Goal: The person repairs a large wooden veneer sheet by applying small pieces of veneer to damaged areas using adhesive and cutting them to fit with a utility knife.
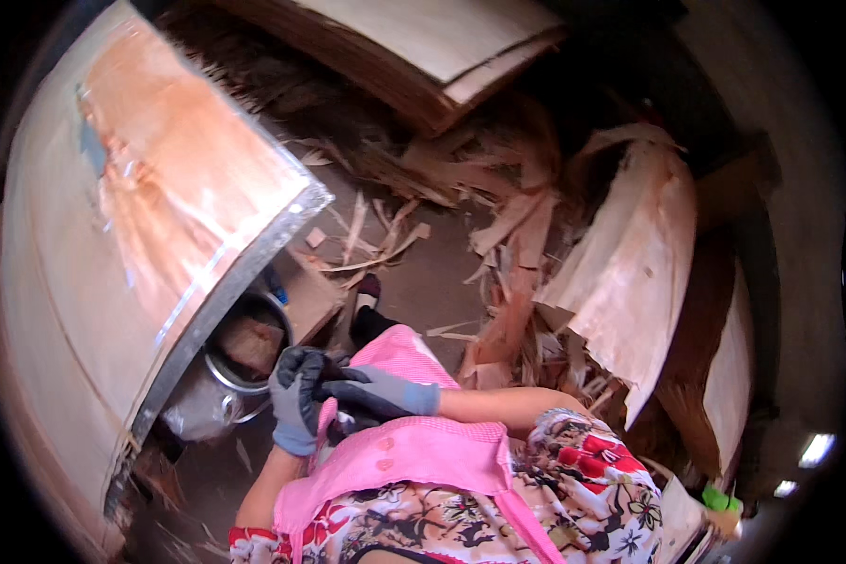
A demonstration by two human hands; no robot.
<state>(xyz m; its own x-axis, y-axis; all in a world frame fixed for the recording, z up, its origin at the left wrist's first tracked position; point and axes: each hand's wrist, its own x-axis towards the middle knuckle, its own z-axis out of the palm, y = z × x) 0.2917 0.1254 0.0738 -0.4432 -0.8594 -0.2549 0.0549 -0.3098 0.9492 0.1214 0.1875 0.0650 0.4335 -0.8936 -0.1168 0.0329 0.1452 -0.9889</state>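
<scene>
Both of my hands wear grey gloves with dark palms and fingers, and they meet in front of the pink checked apron (423,456). My left hand (297,395) is curled closed, upright beside the table's edge. Reaching across from the right, my right hand (378,391) has its fingers drawn together against the left one. Anything held between them is too dark and small to make out. Just beyond my left hand stands a metal pot (240,376) with a brown block-like piece (251,344) in it.
A table topped with a wood veneer sheet (174,179) fills the left side. A veneer stack (423,47) lies at the far side. Torn veneer strips (526,235) litter the floor, and large bent sheets (634,254) hang at right. A clear plastic bag (197,411) sits by the pot.
</scene>
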